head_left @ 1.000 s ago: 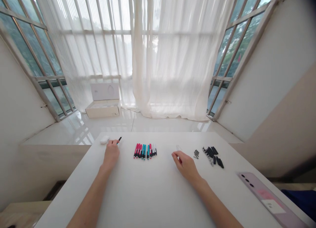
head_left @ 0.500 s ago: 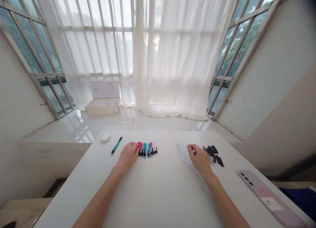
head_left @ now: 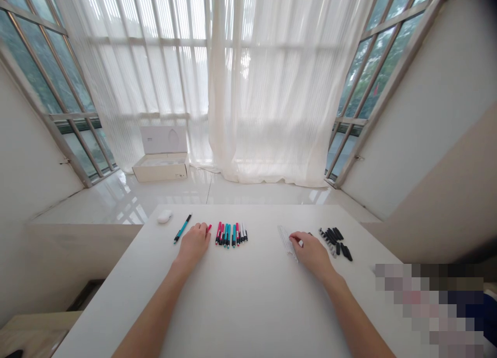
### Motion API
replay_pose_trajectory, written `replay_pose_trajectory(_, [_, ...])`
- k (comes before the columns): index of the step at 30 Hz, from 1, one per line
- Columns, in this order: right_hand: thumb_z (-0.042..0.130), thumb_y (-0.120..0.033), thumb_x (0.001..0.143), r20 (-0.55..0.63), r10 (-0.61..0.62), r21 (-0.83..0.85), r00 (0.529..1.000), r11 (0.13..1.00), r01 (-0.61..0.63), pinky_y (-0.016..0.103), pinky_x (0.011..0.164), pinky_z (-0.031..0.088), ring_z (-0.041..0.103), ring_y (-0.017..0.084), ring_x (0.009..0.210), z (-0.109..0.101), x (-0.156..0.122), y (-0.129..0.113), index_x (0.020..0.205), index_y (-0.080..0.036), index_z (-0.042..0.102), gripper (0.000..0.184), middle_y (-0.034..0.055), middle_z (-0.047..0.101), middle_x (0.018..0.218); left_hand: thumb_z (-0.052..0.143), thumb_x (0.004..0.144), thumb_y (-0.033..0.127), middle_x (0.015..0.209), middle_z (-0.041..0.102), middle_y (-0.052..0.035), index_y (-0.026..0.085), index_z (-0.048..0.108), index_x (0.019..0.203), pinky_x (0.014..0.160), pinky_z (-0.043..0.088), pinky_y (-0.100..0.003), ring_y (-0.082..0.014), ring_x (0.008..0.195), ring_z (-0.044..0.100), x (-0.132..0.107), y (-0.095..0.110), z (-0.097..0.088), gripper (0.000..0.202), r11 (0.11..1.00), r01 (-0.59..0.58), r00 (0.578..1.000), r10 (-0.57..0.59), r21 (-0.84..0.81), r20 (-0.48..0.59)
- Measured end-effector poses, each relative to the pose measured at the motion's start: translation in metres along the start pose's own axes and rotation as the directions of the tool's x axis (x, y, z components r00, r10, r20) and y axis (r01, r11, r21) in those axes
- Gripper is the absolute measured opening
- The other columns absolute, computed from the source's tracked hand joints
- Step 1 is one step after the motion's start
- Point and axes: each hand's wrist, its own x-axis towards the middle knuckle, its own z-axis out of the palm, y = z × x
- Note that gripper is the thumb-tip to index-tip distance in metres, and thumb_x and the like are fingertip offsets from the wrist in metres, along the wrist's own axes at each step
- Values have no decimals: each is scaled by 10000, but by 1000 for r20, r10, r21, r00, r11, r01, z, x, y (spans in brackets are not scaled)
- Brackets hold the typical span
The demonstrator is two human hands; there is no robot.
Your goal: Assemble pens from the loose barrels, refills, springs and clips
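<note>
My left hand [head_left: 193, 243] rests on the white table [head_left: 248, 301] and grips a pink pen [head_left: 208, 227], whose tip shows past the fingers. To its left lies a teal pen [head_left: 182, 228]. A tight row of pink, teal and black-and-white pens [head_left: 232, 235] stands just right of that hand. My right hand [head_left: 311, 252] touches the end of a bundle of thin metal refills [head_left: 286, 242]. Whether its fingertips hold one, I cannot tell. Black pen parts [head_left: 334, 242] lie to its right.
A white oval case [head_left: 164, 217] sits near the table's far left corner. A pixelated patch [head_left: 427, 306] hides the table's near right area. An open white box [head_left: 161, 161] stands on the glossy floor beyond the table.
My left hand has moved left from the pen row with a pink pen. My right hand has shifted left from the black parts to the metal refills.
</note>
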Motion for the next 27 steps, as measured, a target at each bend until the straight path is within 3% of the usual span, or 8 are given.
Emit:
replay_pose_trajectory(3, [460,-289,850,49,11,-36,999,999,-9,253,586,361,611,182,752,1,-1,2,826,-242,690,236,31,701,832,391,945,173,936,610,-88,165,516,977,683,450,-290,-221,864,607,1,-1,2,129,1000,11,1000,-11,-10,-25])
replay_pose_trajectory(5, [452,-299,859,56,45,-63,997,997,-41,255,578,354,615,187,744,1,-1,4,795,-233,685,251,40,700,803,376,941,141,987,605,-100,161,493,1056,744,459,-304,-223,922,595,1,2,1,166,998,-15,994,9,-60,-113])
replay_pose_trajectory(9, [496,-320,841,43,119,-108,992,988,-114,254,544,334,620,190,696,0,-1,8,764,-220,667,213,50,697,761,336,957,173,1058,562,-96,176,433,1171,802,467,-321,-204,948,573,-1,22,-7,235,937,-219,950,141,-272,-277])
replay_pose_trajectory(12, [528,-322,822,27,166,-137,986,977,-161,255,542,337,629,192,693,0,0,10,809,-215,672,179,57,702,775,348,958,229,988,542,-62,205,461,1070,744,482,-303,-180,859,568,-11,44,-11,161,815,-369,921,256,-446,-294])
replay_pose_trajectory(16, [551,-347,805,36,181,-150,983,973,-174,265,557,356,642,210,713,-2,0,14,812,-209,689,195,67,710,777,340,954,216,817,522,-22,200,454,921,644,468,-281,-147,690,522,-27,70,-7,119,702,-388,922,295,-598,-252])
replay_pose_trajectory(19, [528,-333,816,58,184,-174,981,970,-171,267,539,344,647,217,692,-4,0,15,730,-214,690,218,71,703,723,323,957,201,815,528,-33,197,447,913,632,458,-277,-145,682,513,-36,81,0,132,656,-439,895,375,-614,-240])
replay_pose_trajectory(23, [500,-289,820,40,224,-243,974,948,-208,266,503,312,646,220,648,-4,-1,11,700,-204,679,232,89,691,696,324,935,155,928,540,-77,188,446,964,665,462,-285,-154,745,539,-40,87,5,130,597,-583,802,531,-551,-274])
replay_pose_trajectory(27, [512,-257,784,27,252,-281,967,931,-234,270,501,309,634,221,618,-4,-2,6,681,-191,654,187,98,682,693,281,943,150,945,544,-71,188,424,1011,624,458,-274,-147,702,548,-38,87,9,163,653,-605,795,530,-455,-296])
